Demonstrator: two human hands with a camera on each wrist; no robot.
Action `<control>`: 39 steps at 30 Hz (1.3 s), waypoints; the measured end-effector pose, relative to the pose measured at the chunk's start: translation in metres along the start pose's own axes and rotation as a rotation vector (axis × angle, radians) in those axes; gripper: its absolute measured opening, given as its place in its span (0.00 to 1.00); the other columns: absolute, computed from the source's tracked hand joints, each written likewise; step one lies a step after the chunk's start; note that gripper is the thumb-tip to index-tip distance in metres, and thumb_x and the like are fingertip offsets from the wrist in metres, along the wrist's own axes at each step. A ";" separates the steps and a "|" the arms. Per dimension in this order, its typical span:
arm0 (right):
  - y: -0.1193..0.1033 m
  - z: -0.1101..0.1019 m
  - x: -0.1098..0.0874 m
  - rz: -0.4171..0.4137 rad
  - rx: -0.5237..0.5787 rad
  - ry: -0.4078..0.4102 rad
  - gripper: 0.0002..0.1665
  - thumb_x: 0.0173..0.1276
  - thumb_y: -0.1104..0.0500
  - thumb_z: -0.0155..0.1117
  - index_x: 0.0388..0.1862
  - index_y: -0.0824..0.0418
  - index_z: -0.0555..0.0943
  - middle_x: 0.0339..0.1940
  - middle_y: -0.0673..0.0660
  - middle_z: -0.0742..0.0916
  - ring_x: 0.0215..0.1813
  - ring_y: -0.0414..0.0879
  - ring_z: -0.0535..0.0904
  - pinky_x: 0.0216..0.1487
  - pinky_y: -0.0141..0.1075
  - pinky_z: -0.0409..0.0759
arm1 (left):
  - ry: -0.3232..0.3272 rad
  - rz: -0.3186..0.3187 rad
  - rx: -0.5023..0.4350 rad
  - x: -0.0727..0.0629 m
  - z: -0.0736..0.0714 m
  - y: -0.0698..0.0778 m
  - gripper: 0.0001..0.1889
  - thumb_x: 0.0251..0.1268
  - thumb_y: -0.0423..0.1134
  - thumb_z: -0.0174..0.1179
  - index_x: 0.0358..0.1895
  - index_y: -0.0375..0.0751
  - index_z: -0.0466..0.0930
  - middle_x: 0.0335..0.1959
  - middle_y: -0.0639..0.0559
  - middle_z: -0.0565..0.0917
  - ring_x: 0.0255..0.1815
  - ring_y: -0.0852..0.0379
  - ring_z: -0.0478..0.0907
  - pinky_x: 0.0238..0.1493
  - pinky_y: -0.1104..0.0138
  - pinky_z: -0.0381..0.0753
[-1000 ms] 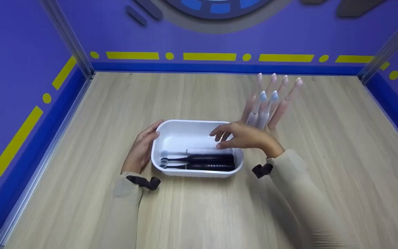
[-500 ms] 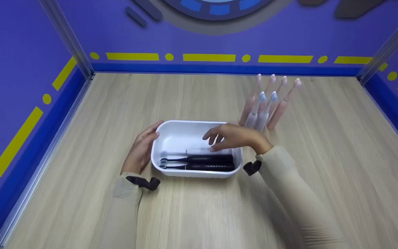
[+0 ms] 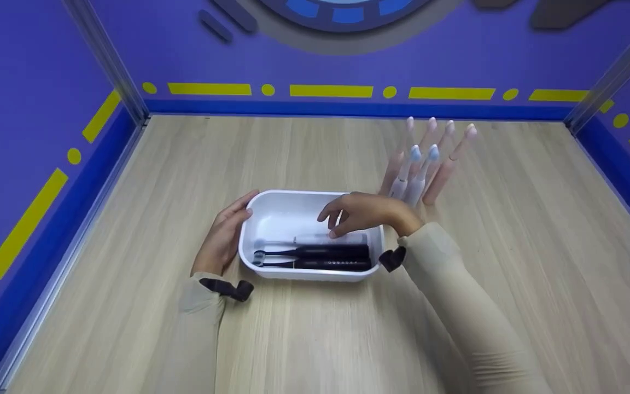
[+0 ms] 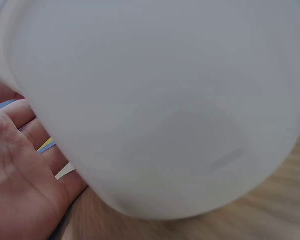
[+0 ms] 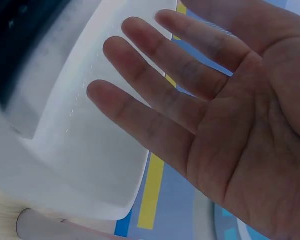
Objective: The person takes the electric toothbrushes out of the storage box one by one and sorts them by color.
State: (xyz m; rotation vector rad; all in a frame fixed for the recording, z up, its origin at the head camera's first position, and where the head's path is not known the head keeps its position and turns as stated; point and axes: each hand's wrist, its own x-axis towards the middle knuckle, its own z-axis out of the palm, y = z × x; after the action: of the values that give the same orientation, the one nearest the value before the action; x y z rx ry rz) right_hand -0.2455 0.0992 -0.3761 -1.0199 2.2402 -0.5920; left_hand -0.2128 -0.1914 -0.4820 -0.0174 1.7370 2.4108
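A white plastic box (image 3: 276, 210) stands on the table in the head view. My left hand (image 3: 221, 238) grips its left end, thumb at the rim and fingers along the outside wall. Inside lie two black electric toothbrushes (image 3: 331, 251), (image 3: 342, 265) and a white electric toothbrush (image 3: 353, 239), heads to the left. My right hand (image 3: 367, 212) hovers over the box's right part, fingers loosely bent and holding nothing. In the right wrist view its palm (image 5: 240, 135) is bare. The left wrist view is mostly filled by the box's outer wall (image 4: 155, 110).
Behind my right hand several pink electric toothbrushes (image 3: 439, 180) stand upright, with two white ones (image 3: 416, 186) with blue heads before them. Blue-purple panels (image 3: 337, 71) with yellow marks enclose the wooden table (image 3: 304, 339) at the back and sides.
My right hand has moved a little to the left over the box, its fingers still holding nothing. The left hand, the box and the toothbrushes have stayed in place.
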 end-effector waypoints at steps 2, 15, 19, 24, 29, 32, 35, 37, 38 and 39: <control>0.001 -0.001 0.002 -0.010 -0.001 -0.005 0.24 0.65 0.59 0.64 0.59 0.66 0.77 0.44 0.60 0.87 0.50 0.51 0.84 0.57 0.43 0.79 | -0.003 0.000 0.005 0.000 0.000 0.000 0.26 0.71 0.30 0.44 0.72 0.36 0.61 0.74 0.48 0.62 0.75 0.55 0.58 0.76 0.62 0.56; -0.003 -0.010 0.013 0.024 -0.031 -0.035 0.24 0.65 0.59 0.64 0.60 0.65 0.77 0.46 0.60 0.87 0.53 0.53 0.83 0.57 0.43 0.79 | -0.005 0.000 0.014 0.001 -0.001 0.000 0.26 0.71 0.30 0.45 0.72 0.36 0.60 0.75 0.47 0.61 0.76 0.55 0.56 0.76 0.63 0.55; -0.001 -0.009 0.017 0.047 -0.039 -0.060 0.24 0.65 0.59 0.64 0.59 0.64 0.77 0.47 0.60 0.87 0.50 0.52 0.84 0.53 0.40 0.80 | -0.008 -0.004 0.004 0.001 0.000 0.000 0.26 0.71 0.30 0.45 0.72 0.36 0.61 0.75 0.47 0.61 0.76 0.54 0.56 0.76 0.63 0.55; 0.003 -0.009 0.021 0.130 0.018 -0.082 0.23 0.65 0.61 0.63 0.59 0.62 0.78 0.49 0.61 0.86 0.44 0.48 0.83 0.44 0.39 0.84 | -0.005 -0.007 0.009 0.000 -0.001 0.000 0.26 0.71 0.30 0.45 0.72 0.37 0.61 0.75 0.48 0.61 0.76 0.55 0.56 0.76 0.63 0.55; 0.003 -0.007 0.024 0.180 0.056 -0.113 0.23 0.65 0.61 0.63 0.60 0.60 0.78 0.51 0.60 0.85 0.45 0.45 0.81 0.47 0.45 0.85 | 0.000 -0.006 -0.008 0.001 -0.001 -0.001 0.26 0.70 0.29 0.45 0.71 0.36 0.61 0.74 0.46 0.62 0.74 0.55 0.58 0.75 0.63 0.58; 0.003 -0.006 0.026 0.193 0.052 -0.126 0.23 0.65 0.61 0.63 0.60 0.59 0.78 0.50 0.60 0.85 0.44 0.44 0.81 0.47 0.46 0.84 | 0.001 -0.006 -0.017 0.001 0.000 -0.001 0.26 0.70 0.29 0.45 0.71 0.35 0.61 0.74 0.46 0.63 0.73 0.55 0.60 0.74 0.64 0.60; 0.003 -0.005 0.029 0.205 0.036 -0.139 0.22 0.65 0.61 0.63 0.59 0.59 0.79 0.50 0.60 0.85 0.44 0.43 0.80 0.47 0.45 0.84 | 0.007 -0.010 -0.012 0.001 -0.001 0.000 0.26 0.70 0.29 0.45 0.71 0.35 0.61 0.74 0.46 0.63 0.73 0.56 0.60 0.74 0.65 0.59; 0.003 -0.005 0.031 0.212 0.021 -0.153 0.21 0.65 0.61 0.63 0.58 0.59 0.79 0.50 0.60 0.85 0.44 0.42 0.80 0.47 0.44 0.84 | 0.007 -0.010 -0.015 0.001 -0.001 0.000 0.26 0.70 0.29 0.44 0.72 0.35 0.60 0.74 0.46 0.63 0.74 0.55 0.59 0.74 0.64 0.58; 0.003 -0.004 0.031 0.223 0.019 -0.159 0.21 0.65 0.61 0.63 0.58 0.58 0.80 0.50 0.59 0.85 0.44 0.42 0.80 0.47 0.44 0.84 | 0.008 -0.010 -0.018 0.001 -0.001 0.000 0.26 0.70 0.28 0.44 0.72 0.34 0.60 0.74 0.46 0.63 0.74 0.55 0.59 0.75 0.63 0.58; 0.002 -0.004 0.032 0.236 0.017 -0.164 0.20 0.66 0.61 0.63 0.58 0.58 0.80 0.50 0.59 0.85 0.45 0.42 0.80 0.47 0.44 0.84 | 0.008 -0.010 -0.019 0.001 -0.001 0.000 0.26 0.70 0.28 0.45 0.71 0.34 0.61 0.74 0.46 0.63 0.74 0.55 0.59 0.75 0.63 0.57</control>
State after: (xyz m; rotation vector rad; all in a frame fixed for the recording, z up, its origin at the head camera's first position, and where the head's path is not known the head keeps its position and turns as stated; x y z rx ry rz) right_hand -0.2663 0.0759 -0.3855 -0.7521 2.1650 -0.4090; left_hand -0.2137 -0.1917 -0.4825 -0.0383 1.7135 2.4238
